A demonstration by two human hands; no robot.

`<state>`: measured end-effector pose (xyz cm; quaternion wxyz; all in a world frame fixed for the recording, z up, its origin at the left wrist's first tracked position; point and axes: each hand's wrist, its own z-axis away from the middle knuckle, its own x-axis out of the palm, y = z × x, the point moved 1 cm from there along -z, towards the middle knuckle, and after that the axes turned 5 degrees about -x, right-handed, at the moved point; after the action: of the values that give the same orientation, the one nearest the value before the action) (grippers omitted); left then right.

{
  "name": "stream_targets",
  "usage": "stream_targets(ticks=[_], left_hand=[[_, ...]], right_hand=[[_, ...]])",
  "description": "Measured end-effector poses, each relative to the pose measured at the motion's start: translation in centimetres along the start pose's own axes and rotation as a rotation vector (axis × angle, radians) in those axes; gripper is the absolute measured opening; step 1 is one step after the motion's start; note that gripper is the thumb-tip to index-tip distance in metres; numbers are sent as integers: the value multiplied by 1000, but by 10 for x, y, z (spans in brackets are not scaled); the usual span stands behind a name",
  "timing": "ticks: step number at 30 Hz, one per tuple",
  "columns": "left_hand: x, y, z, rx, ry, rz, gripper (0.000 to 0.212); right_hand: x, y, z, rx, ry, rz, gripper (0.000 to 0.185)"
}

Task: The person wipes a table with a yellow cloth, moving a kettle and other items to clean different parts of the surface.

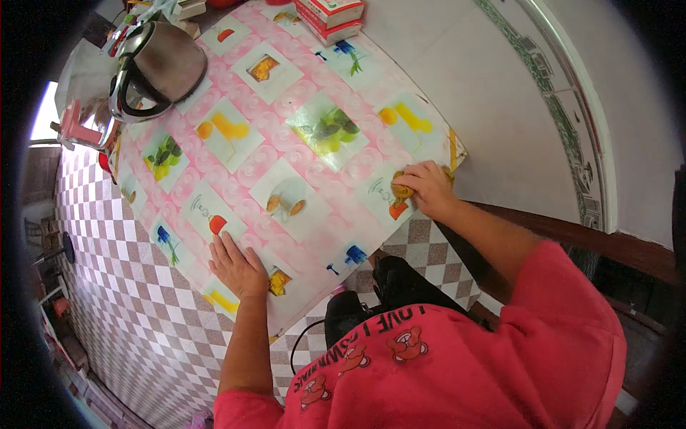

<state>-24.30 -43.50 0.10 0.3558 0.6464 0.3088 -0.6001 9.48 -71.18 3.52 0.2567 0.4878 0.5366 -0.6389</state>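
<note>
A yellow-brown cloth (pixel 403 189) is bunched under my right hand (pixel 430 189), which presses it to the table near the right corner. My fingers curl over the cloth, and a bit of it shows past the far side of the hand. My left hand (pixel 239 267) lies flat, palm down, by the table's near left edge, holding nothing. Both hands touch the pink patterned tablecloth (pixel 257 161), printed with pictures of fruit, lamps and stools.
A stainless steel kettle (pixel 169 61) stands at the far left of the table, beside a clear plastic container (pixel 88 115). Red and white boxes (pixel 332 19) are stacked at the far edge. A white wall (pixel 455 64) borders the right side. Checkered floor tiles (pixel 123 279) lie below.
</note>
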Motion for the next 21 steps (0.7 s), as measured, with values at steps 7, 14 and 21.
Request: stream_targets(ticks=[7,14,21], left_hand=[[-1,-1,-2,0,4,-6,61],[-1,-4,-2,-23,12,11,61],[3,4,1,-33,-4,21,62]], right_hand=[[3,16,-190,12,313,42,26],[22,14,-142,-33,105,-20,30],[-1,-3,-47,-109,-102,-20,41]])
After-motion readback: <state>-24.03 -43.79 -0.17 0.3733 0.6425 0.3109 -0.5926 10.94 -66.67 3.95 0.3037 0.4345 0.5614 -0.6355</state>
